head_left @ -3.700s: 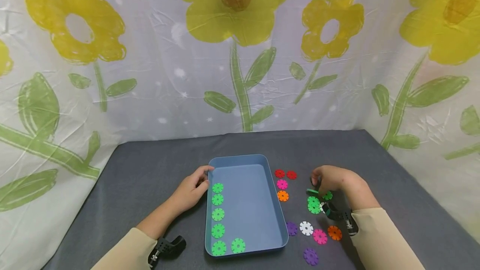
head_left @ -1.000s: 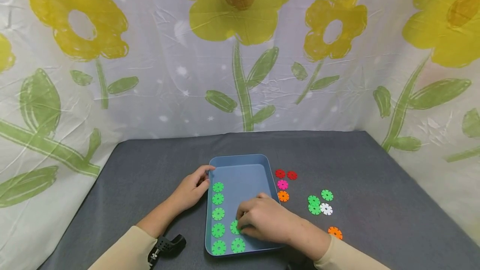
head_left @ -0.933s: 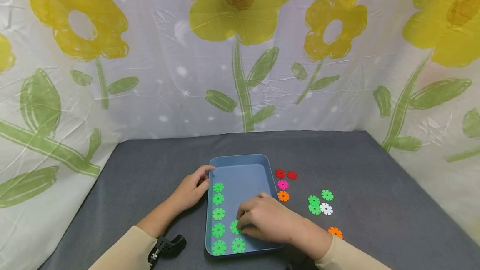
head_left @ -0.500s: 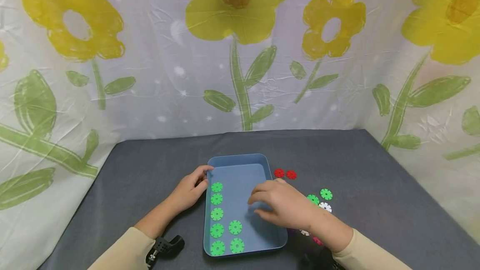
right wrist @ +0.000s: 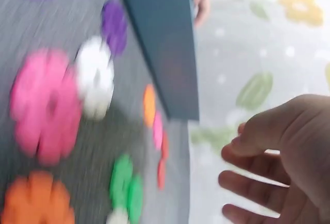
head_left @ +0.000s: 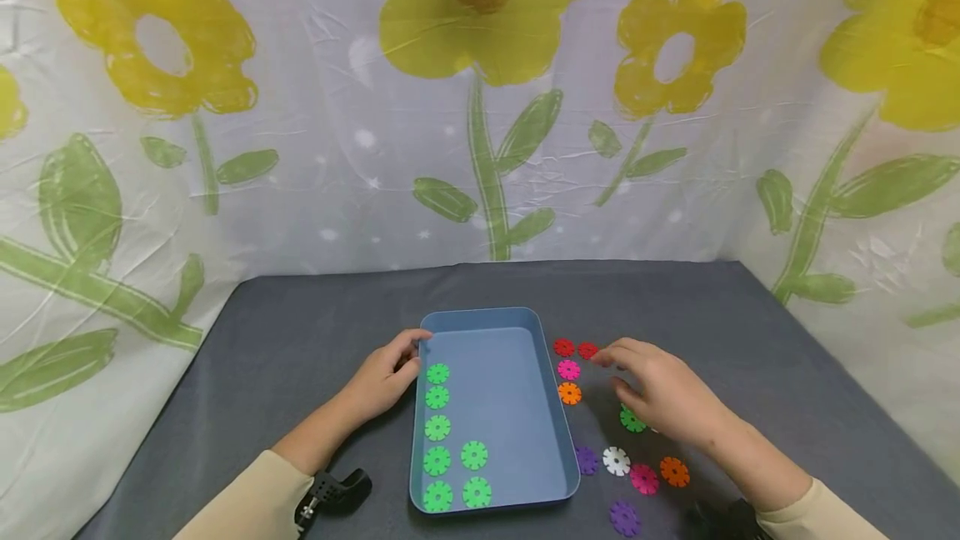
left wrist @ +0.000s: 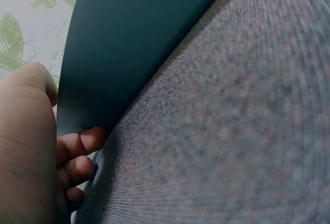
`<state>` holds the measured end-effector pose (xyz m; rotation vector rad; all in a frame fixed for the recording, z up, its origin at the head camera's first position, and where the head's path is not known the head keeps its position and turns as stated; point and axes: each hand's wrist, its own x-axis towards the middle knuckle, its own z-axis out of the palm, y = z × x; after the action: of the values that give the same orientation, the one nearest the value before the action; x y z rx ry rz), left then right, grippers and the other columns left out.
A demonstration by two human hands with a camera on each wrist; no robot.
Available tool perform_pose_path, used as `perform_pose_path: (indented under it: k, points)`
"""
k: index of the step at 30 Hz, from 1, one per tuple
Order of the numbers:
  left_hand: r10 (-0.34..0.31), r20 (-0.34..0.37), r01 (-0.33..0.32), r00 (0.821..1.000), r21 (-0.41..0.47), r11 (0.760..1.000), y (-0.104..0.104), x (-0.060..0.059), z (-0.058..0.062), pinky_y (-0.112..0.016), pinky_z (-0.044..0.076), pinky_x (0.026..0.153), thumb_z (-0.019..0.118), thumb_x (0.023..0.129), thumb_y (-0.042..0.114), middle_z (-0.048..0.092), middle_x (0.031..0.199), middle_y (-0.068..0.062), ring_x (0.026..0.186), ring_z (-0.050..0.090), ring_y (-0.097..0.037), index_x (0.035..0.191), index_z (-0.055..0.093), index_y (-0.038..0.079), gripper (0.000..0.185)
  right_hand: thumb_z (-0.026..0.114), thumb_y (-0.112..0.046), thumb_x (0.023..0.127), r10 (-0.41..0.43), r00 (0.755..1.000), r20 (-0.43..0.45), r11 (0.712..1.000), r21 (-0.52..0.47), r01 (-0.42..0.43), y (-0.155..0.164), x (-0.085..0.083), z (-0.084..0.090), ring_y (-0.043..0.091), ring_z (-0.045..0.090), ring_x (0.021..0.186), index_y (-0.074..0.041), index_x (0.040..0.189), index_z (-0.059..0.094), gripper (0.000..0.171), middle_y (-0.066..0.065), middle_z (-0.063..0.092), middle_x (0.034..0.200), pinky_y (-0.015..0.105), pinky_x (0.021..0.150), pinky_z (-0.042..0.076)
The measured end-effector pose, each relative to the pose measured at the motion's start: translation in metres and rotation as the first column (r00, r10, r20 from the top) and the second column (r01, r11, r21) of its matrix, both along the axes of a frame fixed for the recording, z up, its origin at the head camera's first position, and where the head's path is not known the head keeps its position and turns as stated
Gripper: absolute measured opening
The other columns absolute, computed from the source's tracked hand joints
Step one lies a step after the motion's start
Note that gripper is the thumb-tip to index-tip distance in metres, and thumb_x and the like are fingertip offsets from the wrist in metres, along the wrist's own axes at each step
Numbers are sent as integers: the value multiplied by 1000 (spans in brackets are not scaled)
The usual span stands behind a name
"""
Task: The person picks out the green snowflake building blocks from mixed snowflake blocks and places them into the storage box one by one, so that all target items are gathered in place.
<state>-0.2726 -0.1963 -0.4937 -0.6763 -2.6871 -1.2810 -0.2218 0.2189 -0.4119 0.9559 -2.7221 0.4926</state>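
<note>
A blue tray point(head_left: 510, 390) lies on the grey table; inside it are several green discs point(head_left: 437, 427), a column along the left wall and two beside it near the front. My left hand point(head_left: 388, 372) grips the tray's left rim near the far corner; in the left wrist view its fingers point(left wrist: 77, 149) curl against the tray wall point(left wrist: 129, 44). My right hand point(head_left: 637, 382) hovers empty with fingers spread, right of the tray, over a green disc point(head_left: 632, 420). The blurred right wrist view shows the spread fingers point(right wrist: 258, 177) above loose discs.
Loose discs lie right of the tray: two red point(head_left: 563, 347), pink point(head_left: 568, 370), orange point(head_left: 569, 393), purple point(head_left: 587, 460), white point(head_left: 617, 461), pink point(head_left: 643, 478), orange point(head_left: 674, 471), purple point(head_left: 624, 517). A flowered cloth backdrop point(head_left: 480, 107) closes the table's far side and both flanks.
My right hand carried a green disc from the table into the tray, set it beside the column, let go and moved back right over the loose discs. The left hand stayed.
</note>
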Motion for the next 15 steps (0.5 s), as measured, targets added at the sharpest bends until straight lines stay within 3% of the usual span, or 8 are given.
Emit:
perform_pose_path:
  k: [6,11,15]
  points:
    - [2,8,-2,1000,0,1000,1,0,0,-32,41,65,49,103,7,55,81,5,62,46,-10,143,55,8,40,71,5,85,-120,985,123,987,120,105,41,-7,-8,24,66,103,-11,119,73,37,1,66,118,42,77,56]
    - [5,4,-5,1000,1,1000,1,0,0,-32,42,65,49,103,7,55,83,5,63,47,-10,142,55,9,40,71,4,75,-149,981,120,977,173,128,62,-14,-19,18,64,95,-16,109,76,40,-3,65,110,37,70,51]
    - [7,-3,-7,1000,1,1000,0,0,0,-32,42,65,49,102,7,55,82,6,63,47,-10,142,55,8,40,78,-1,73,-157,978,136,971,204,127,67,-18,-24,12,61,86,-18,100,77,33,-7,63,101,37,69,52]
